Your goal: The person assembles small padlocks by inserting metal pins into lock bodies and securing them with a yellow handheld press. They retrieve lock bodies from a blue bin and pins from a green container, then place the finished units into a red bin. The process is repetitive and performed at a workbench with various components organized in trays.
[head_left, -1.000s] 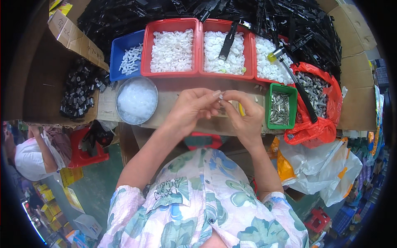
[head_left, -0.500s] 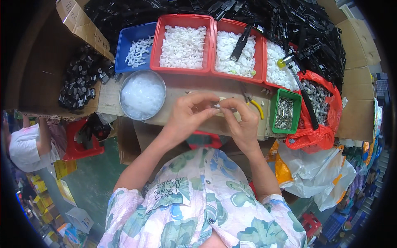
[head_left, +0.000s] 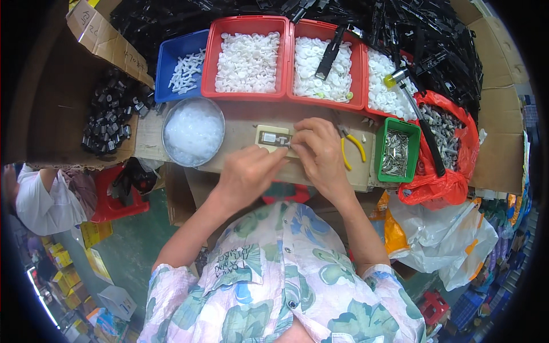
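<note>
Shifted left hand point(head_left: 247, 172) and right hand point(head_left: 320, 150) since the earlier frame, uncovering the cream block point(head_left: 275, 130) midway along the tabletop point(head_left: 237, 123), just back from its front edge. Rests narrowed right fingers at the block's right end and curled left fingers by its near side, likely to steady it; cannot tell whether pinching anything. Has yellow-handled pliers point(head_left: 359, 146) toward the right edge, probably for easy reach

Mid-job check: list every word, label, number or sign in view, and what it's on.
Cardboard flap: dark handwriting, not copied here.
Shirt pocket: dark lettering, also not copied.
White box at lower left: bluish marking, too small and blurred to read.
Cream block: no text I can make out.
</note>
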Demonstrator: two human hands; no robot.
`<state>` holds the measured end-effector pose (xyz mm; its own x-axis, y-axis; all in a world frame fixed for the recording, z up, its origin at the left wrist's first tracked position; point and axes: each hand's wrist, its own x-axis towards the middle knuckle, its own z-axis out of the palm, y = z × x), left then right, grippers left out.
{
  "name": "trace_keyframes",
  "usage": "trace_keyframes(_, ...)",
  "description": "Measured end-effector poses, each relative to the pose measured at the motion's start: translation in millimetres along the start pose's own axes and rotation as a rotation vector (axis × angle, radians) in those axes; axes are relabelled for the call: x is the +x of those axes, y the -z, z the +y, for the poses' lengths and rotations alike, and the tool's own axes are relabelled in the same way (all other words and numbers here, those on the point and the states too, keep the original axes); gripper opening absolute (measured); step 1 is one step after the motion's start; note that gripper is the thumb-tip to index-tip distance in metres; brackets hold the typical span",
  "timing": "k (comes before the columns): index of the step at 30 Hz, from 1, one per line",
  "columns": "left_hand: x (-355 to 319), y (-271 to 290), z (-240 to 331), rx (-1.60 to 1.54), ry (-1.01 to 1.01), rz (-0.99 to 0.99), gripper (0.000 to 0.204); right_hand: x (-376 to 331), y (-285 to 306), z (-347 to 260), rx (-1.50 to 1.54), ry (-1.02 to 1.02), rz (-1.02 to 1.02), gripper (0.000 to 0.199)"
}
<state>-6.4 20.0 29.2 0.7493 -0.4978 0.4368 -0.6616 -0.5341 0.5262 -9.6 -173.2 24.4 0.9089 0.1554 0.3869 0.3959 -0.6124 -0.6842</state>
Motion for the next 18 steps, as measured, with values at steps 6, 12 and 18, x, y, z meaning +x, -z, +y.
trace_keyframes(6,-2,-3,-3,0.125,-0.088,-0.043,0.033,3,-1,0,-0.039,0.003,-0.04,0.011)
trace_keyframes(12,-4,-8,-8,0.183,-0.13,-0.064,0.034,6,3,-4,-0.082,-0.001,-0.071,0.011)
trace_keyframes(18,0,-4,-5,0.088,-0.137,-0.044,0.032,6,15,-7,-0.022,-0.041,-0.101,0.016)
